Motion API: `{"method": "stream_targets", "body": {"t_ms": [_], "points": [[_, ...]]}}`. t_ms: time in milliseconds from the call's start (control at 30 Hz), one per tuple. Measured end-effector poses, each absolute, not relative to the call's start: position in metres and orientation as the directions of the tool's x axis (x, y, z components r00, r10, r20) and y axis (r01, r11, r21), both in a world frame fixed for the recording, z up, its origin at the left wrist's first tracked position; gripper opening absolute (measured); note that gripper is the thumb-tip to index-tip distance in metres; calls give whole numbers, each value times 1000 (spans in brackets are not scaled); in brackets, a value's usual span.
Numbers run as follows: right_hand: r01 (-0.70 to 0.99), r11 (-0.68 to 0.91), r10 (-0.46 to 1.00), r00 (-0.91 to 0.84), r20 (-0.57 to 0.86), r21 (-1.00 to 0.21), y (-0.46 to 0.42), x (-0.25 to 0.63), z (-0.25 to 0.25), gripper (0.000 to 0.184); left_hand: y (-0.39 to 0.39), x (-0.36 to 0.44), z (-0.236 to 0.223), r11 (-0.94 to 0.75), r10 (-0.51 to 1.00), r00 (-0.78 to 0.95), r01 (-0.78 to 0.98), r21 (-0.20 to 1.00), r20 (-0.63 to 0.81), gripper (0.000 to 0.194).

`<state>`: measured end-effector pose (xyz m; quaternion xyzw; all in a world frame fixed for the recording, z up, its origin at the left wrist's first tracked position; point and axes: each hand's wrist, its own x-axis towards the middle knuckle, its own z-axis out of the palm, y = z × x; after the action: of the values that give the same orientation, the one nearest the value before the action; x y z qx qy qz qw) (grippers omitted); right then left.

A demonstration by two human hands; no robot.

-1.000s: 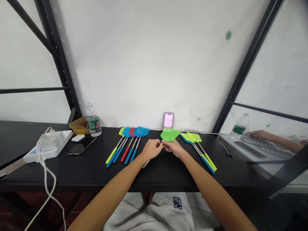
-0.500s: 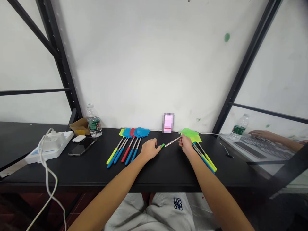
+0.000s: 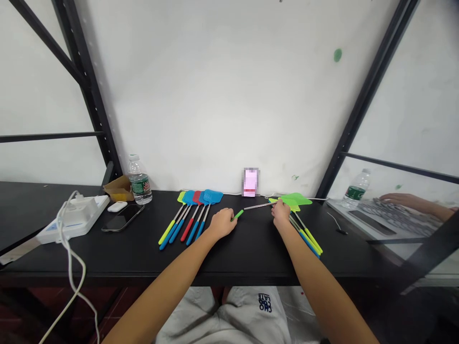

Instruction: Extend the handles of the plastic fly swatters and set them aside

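Note:
A green fly swatter (image 3: 296, 198) with an extended metal rod lies stretched across the black table (image 3: 107, 248). My left hand (image 3: 222, 223) grips its green handle end. My right hand (image 3: 281, 213) pinches the rod near the green head, which hangs over a small pile of fly swatters (image 3: 304, 231) with yellow and blue handles on the right. A row of several fly swatters (image 3: 191, 215) with blue, red and yellow handles lies left of my left hand.
A water bottle (image 3: 139, 180), cardboard box (image 3: 118, 188), phone (image 3: 122, 217), white earbud case (image 3: 116, 206) and white charger with cable (image 3: 73, 215) sit at left. A small pink stand (image 3: 250, 182) leans at the wall. Another person's hand (image 3: 398, 199) types on a keyboard at right.
My hands have pulled apart, stretching the green swatter's rod out. Its head has moved right from the table centre to above the right-hand pile.

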<state>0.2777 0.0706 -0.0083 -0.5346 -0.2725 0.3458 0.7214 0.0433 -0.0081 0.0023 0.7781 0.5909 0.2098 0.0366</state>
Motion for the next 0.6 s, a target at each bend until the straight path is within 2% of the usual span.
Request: {"method": "stream_targets", "body": {"t_ms": [267, 600], "points": [[-229, 170, 799, 601, -2, -958, 69, 275, -5, 32, -8, 42, 1, -351, 915, 242, 872, 341, 324, 16], [-223, 197, 809, 588, 29, -955, 69, 275, -5, 28, -7, 43, -1, -311, 919, 190, 888, 338, 346, 14]]}}
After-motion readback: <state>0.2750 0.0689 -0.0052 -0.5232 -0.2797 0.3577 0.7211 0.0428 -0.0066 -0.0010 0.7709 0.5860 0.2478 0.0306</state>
